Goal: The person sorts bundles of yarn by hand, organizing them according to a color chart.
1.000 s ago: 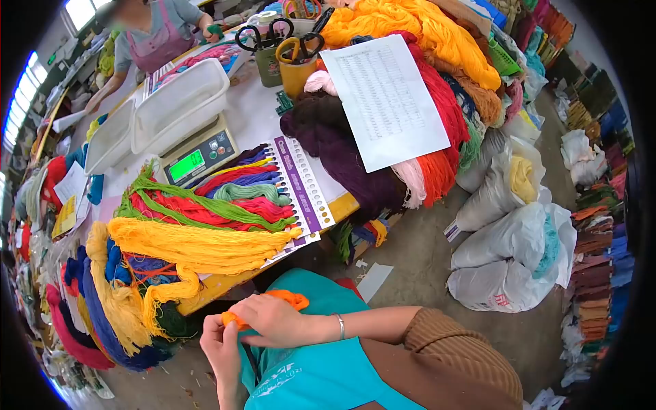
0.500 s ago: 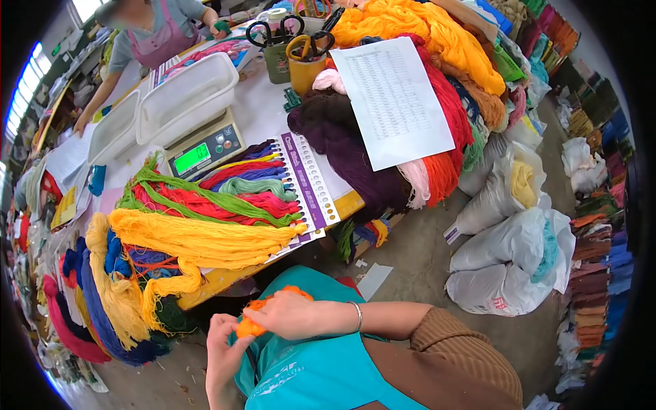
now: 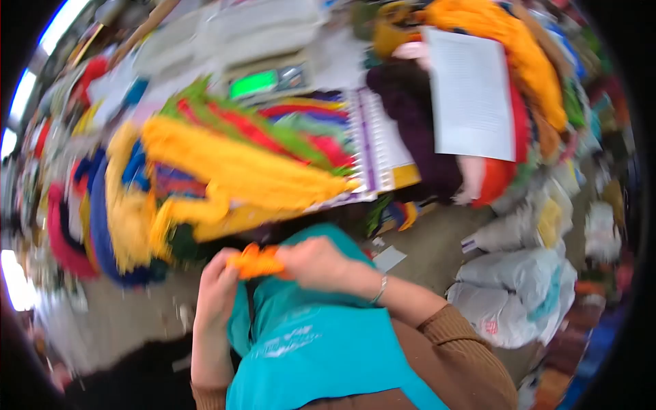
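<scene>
An orange bundle of thread (image 3: 257, 262) is stretched between my two hands, above the teal apron on my lap. My left hand (image 3: 220, 279) is closed on its left end. The right end is in my right hand (image 3: 316, 264), whose fingers are wrapped round it, with a bracelet at the wrist. Just beyond my hands, a yellow skein (image 3: 246, 164) lies across red and green skeins on the table. A punched card strip (image 3: 369, 140) runs beside them. Motion blurs the view.
Behind the skeins stands a scale (image 3: 266, 82) with a green display and a white tray (image 3: 260, 27). A printed sheet (image 3: 471, 96) lies on dark, red and orange skeins to the right. Plastic bags (image 3: 506, 294) sit on the floor at right. Another person's arm shows at the top left.
The view has shifted, so the table appears lower and further right. My hands have moved apart, and the orange thread between them shows more fully.
</scene>
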Available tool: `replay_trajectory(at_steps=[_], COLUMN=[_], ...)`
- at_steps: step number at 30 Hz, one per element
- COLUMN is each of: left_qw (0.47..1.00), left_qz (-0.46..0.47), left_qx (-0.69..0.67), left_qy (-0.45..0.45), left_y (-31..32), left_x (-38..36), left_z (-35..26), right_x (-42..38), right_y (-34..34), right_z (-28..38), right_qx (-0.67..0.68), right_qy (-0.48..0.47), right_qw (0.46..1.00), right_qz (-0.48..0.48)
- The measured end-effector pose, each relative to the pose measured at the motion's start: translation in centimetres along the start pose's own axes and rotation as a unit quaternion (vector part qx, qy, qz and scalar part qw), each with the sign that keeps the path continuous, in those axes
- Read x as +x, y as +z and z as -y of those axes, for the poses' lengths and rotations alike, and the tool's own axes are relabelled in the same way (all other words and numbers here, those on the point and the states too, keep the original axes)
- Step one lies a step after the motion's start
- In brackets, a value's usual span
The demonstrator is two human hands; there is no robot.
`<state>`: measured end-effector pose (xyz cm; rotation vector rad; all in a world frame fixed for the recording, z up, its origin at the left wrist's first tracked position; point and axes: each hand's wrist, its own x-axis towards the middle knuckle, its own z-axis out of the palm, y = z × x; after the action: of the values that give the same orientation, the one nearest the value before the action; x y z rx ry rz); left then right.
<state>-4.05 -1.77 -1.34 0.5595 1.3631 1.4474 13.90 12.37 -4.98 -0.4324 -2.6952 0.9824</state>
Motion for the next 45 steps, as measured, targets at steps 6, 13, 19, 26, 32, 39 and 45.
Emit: replay_trajectory(at_steps=[6, 13, 19, 26, 32, 39, 45], left_qw=[0.991, 0.991, 0.993, 0.995, 0.978, 0.982, 0.965], left_qz=[-0.044, -0.088, -0.082, -0.053, -0.030, -0.014, -0.055], left_qx=[-0.128, 0.056, 0.030, 0.041, 0.133, -0.016, -0.218], left_qy=[0.001, 0.086, 0.073, 0.079, 0.156, 0.188, 0.134], left_y=[-0.8, -1.7, -1.2, -2.7, -3.3, -3.6, -3.9], left_x=[0.2, -0.8, -0.6, -1.0, -1.4, -1.6, -2.1], left_z=[-0.6, -1.8, -1.7, -2.3, -3.9, -5.7, -6.6], right_x=[1.8, 2.6, 4.0, 5.2, 6.2, 7.0, 8.7], right_y=[-1.0, -0.6, -0.9, -0.9, -0.6, -2.0, -1.7], right_z=[0.9, 0.9, 3.5, 3.6, 3.6, 5.8, 6.3], right_qx=[-0.064, 0.038, 0.401, 0.320, 0.317, 0.480, 0.330], right_qy=[0.004, -0.057, 0.033, 0.033, -0.076, 0.034, -0.141], right_qw=[0.997, 0.998, 0.915, 0.946, 0.940, 0.877, 0.925], right_qz=[0.039, -0.013, -0.021, -0.024, -0.095, 0.005, -0.125])
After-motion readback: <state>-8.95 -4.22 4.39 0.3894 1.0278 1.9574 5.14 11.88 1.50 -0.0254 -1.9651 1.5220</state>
